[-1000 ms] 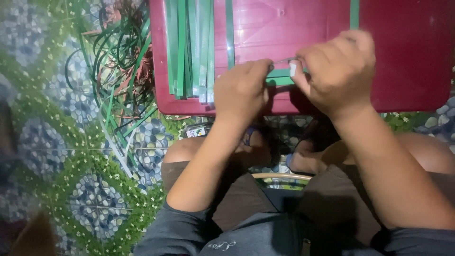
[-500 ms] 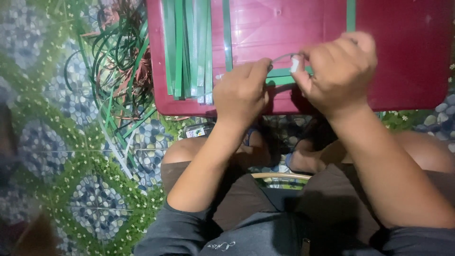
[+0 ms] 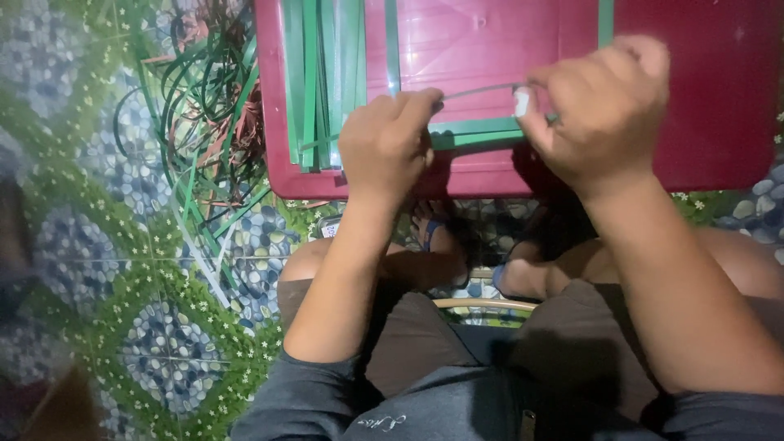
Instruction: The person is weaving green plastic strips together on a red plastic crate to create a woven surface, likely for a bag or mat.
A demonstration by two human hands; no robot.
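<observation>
My left hand [image 3: 390, 139] and my right hand [image 3: 603, 106] are both closed on the ends of a thin green strip [image 3: 478, 88] that bows upward between them. Beneath the hands two more green strips [image 3: 474, 132] lie flat across a dark red plastic table [image 3: 719, 106]. A bundle of several long green strips [image 3: 322, 73] lies lengthwise on the table's left part, just left of my left hand. My right thumb presses the strip's end, and the fingers hide the rest of it.
A tangled heap of green and brown strips [image 3: 204, 106] lies on the patterned floor [image 3: 98, 269] left of the table. My knees and sandalled feet [image 3: 433, 237] are under the table's near edge. One green strip [image 3: 605, 20] stands along the table's upper right.
My hands have drawn slightly apart, and the strip between them now arches up more visibly. The table and the bundle have not moved.
</observation>
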